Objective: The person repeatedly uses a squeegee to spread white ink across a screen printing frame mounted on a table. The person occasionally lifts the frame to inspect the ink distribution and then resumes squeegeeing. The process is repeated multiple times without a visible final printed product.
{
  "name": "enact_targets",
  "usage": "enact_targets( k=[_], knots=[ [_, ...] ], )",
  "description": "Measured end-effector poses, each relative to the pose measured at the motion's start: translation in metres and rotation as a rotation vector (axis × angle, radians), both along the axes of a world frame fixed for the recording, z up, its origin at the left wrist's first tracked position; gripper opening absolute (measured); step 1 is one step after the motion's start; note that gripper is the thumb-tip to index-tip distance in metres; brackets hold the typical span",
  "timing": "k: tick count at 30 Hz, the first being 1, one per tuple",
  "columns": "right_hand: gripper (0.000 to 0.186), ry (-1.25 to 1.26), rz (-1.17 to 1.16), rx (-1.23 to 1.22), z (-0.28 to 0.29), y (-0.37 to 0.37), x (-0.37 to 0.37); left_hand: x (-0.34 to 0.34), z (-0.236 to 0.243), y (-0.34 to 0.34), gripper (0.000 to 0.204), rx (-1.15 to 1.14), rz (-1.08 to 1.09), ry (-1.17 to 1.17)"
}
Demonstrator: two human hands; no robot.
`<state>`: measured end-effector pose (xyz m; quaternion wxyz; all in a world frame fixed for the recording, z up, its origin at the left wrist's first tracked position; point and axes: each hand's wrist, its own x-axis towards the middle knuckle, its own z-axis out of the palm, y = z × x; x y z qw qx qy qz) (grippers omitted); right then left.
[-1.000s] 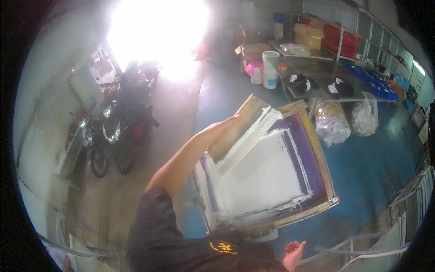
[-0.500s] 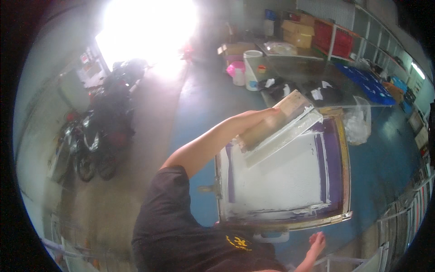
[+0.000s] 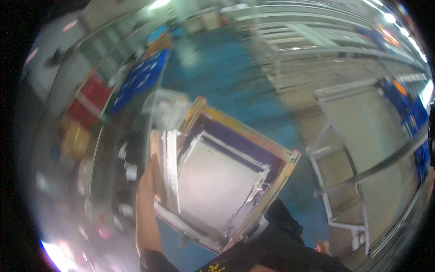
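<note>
My left hand [image 3: 154, 165] is closed on the wooden handle of a squeegee [image 3: 158, 144], whose blade side is thick with white ink. The squeegee lies along the left side of a screen-printing frame [image 3: 244, 128]. White ink [image 3: 219, 181] covers the frame's middle, with ragged streaks over its purple border [image 3: 208, 128]. My right hand [image 3: 323, 247] is at the lower right, away from the frame and over the floor. It is small and blurred, so its fingers cannot be made out, and nothing shows in it.
Beside the frame's far left corner hangs a clear plastic bag [image 3: 170, 109]. A dark table [image 3: 106, 149] with black and white pieces stretches along the left, near cardboard boxes [image 3: 74, 140] and a blue sheet [image 3: 140, 81]. White metal racks [image 3: 324, 204] stand on the right, beyond blue floor [image 3: 222, 68].
My view has swung round to the right, so the frame appears turned and the racks have come into sight. The squeegee stays in my left hand, at the frame's side.
</note>
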<state>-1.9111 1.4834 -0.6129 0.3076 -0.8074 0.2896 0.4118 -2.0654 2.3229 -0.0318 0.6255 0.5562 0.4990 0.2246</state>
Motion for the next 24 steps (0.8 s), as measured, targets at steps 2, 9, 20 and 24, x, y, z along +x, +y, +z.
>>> enact_targets(
  k=[2,9,20,24],
  knots=[
    [0.042,0.048,-0.012,0.025,-0.026,0.021,0.001,0.075,-0.028,0.000,0.075,-0.006,-0.054,-0.004],
    [0.040,-0.063,0.173,0.139,-0.110,0.250,0.154,0.300,-0.159,0.097,0.072,-0.011,-0.259,-0.040],
    [0.036,-0.305,0.696,0.519,-0.117,0.588,0.488,0.476,-0.207,0.190,0.076,0.217,-0.307,0.038],
    [0.036,-0.335,0.683,0.528,-0.121,0.577,0.480,0.443,-0.213,0.194,0.078,0.254,-0.282,0.032]
  ],
)
